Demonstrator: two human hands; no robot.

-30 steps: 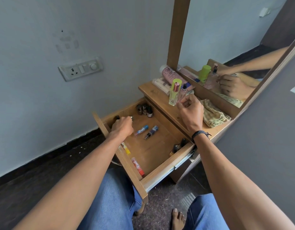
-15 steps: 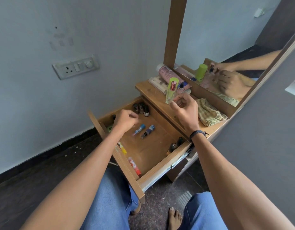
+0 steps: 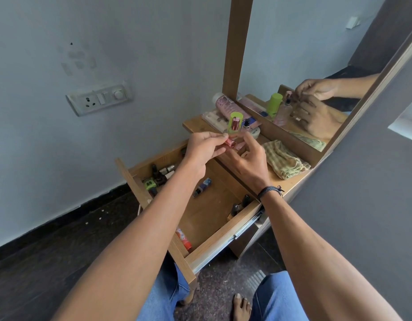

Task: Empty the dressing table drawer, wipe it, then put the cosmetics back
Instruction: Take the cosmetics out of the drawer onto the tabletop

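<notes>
Wooden drawer point(image 3: 212, 212) is seen pulled out and only partly cleared, so the emptying step is judged in hand; wiping not yet begun. Small pink bottle point(image 3: 230, 142) is pinched between thumb and forefinger of left hand point(image 3: 203, 150), held up over the drawer's inner end at the front edge of the tabletop point(image 3: 194, 123). Right hand point(image 3: 250, 158) is held just beside it, fingers spread and loosely bent, nothing gripped. Contact with the bottle cannot be told. Next move, as judged: pink bottle to be stood on the tabletop near the green-capped bottle point(image 3: 235, 121) without that one being tipped, then the drawer reached into again.

Left in the drawer:
- nail polish bottles point(image 3: 159, 176) bunched in the corner of front panel and far side wall
- orange tube point(image 3: 184, 238) laid along the front panel
- blue tube point(image 3: 202, 187) lying near the middle
- two dark bottles point(image 3: 240, 205) against the near side wall, close under the tabletop edge

On the tabletop, a pink tube point(image 3: 224, 104) is laid at the far left corner. A checked cloth point(image 3: 284, 162) is crumpled toward the right edge, below the mirror point(image 3: 316, 54).

A wall socket point(image 3: 99, 98) is fixed on the pale wall at left. Dark floor, blue jeans and a bare foot are seen below.
</notes>
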